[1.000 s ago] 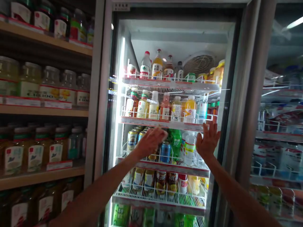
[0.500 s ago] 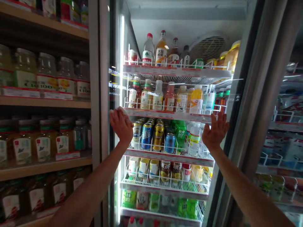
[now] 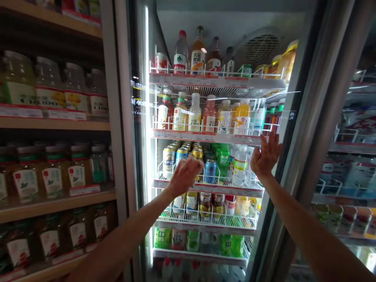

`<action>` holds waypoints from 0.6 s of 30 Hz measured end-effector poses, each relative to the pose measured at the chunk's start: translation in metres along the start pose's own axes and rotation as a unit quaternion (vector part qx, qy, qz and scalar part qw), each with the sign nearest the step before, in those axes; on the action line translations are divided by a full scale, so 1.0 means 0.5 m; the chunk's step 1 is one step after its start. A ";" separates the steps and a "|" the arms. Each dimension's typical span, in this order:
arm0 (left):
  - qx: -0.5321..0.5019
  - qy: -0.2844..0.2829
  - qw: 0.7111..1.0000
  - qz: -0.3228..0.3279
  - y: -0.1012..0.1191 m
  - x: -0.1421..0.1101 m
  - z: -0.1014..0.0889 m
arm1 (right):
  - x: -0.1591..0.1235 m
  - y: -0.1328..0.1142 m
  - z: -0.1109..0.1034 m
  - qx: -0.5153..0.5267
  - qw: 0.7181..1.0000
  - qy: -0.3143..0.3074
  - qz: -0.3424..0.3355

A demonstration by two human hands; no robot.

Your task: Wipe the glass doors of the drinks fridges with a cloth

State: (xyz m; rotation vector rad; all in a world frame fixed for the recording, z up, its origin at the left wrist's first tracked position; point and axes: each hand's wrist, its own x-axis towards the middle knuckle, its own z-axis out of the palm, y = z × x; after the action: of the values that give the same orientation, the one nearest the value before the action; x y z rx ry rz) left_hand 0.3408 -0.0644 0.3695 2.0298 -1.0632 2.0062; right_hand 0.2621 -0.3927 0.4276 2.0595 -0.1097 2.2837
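I face a lit drinks fridge [image 3: 217, 80] with wire shelves behind a glass front. My left hand [image 3: 182, 178] is raised in front of the can shelf, fingers curled round a small pale cloth [image 3: 194, 158], just before the gold and blue cans [image 3: 181, 153]. My right hand [image 3: 265, 154] is spread flat with fingers up, at the right edge of the glass near a clear water bottle [image 3: 240, 164] and a green bottle [image 3: 223, 158]. Whether the cloth touches the glass cannot be told.
Wooden shelves [image 3: 58, 201] with rows of labelled jars fill the left. A grey door frame [image 3: 321, 98] slants down the right, with a second glass-fronted fridge [image 3: 352, 168] beyond it. Bottles stand on the upper fridge shelves, small cans and bottles on the lower ones.
My left hand has swung from the fridge's left edge back to the right and down, in front of the cans. My right hand stays flat at the right side. The view has moved closer.
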 end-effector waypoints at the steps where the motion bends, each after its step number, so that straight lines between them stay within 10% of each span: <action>1: -0.019 -0.030 0.996 0.083 0.007 -0.001 0.000 | 0.000 0.001 0.000 0.001 1.000 -0.001 0.000; 3: -0.020 -0.028 0.994 0.106 -0.004 0.006 0.000 | 0.000 0.003 0.000 0.003 1.000 -0.002 0.002; 7: 0.034 0.086 0.986 -0.136 -0.048 0.036 0.006 | 0.000 0.001 0.002 0.005 1.000 0.002 0.005; 12: -0.031 -0.047 0.991 0.125 0.000 0.079 0.023 | 0.000 0.001 0.002 0.017 1.000 -0.003 0.014; 16: -0.006 0.063 0.988 -0.142 0.018 0.166 0.035 | 0.000 0.007 0.003 0.045 0.999 0.005 0.007; 18: 0.006 0.074 0.985 -0.153 0.055 0.204 0.048 | 0.000 0.011 0.002 0.069 0.998 0.016 0.001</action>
State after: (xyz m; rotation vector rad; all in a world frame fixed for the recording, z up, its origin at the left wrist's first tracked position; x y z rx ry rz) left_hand 0.3355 -0.1384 0.4482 1.8773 -0.6664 1.9680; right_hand 0.2627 -0.3980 0.4274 2.0853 0.0493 2.3863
